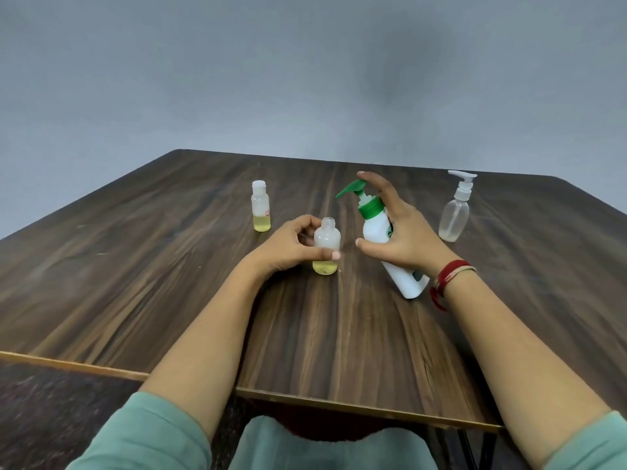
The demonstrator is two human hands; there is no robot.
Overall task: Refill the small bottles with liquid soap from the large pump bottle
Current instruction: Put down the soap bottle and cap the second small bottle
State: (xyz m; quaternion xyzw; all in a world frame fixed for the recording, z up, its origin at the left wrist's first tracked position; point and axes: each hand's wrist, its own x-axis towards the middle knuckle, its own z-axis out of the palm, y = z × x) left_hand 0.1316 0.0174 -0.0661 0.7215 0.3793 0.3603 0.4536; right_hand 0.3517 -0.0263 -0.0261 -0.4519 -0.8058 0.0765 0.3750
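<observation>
- One dark wood-grain table [169, 266] carried all four bottles, and your two forearms reached over its near edge from teal sleeves [146, 435].
- The large pump bottle [373, 228], white with a green collar, was right of centre. It was tilted, with its base corner on the wood near your right wrist and its top leaning away to the left.
- Your right hand [407, 232] grasped that bottle from the right. The palm lay against the body, the thumb curved round the front below the collar, and the index fingertip rested on top of the green pump head [351, 188]. The other fingers were hidden behind the bottle.
- Your left hand [288, 245] gripped the open small bottle [326, 239]. The thumb lay across its front and the curled fingers were behind its left side.
- The clear pump bottle [454, 215], with a white pump, stood upright to the far right, well apart from both hands. It had a little pale liquid at its bottom.
- The open small bottle stood upright on the table just left of the large one. Its threaded neck was uncapped and yellow liquid filled only its base. The green spout tip hung near that neck, above it and slightly right, without touching.
- The capped small bottle [261, 212] stood upright further back on the left, partly filled with yellow liquid and untouched.
- A red thread bracelet [448, 276] circled your right wrist.
</observation>
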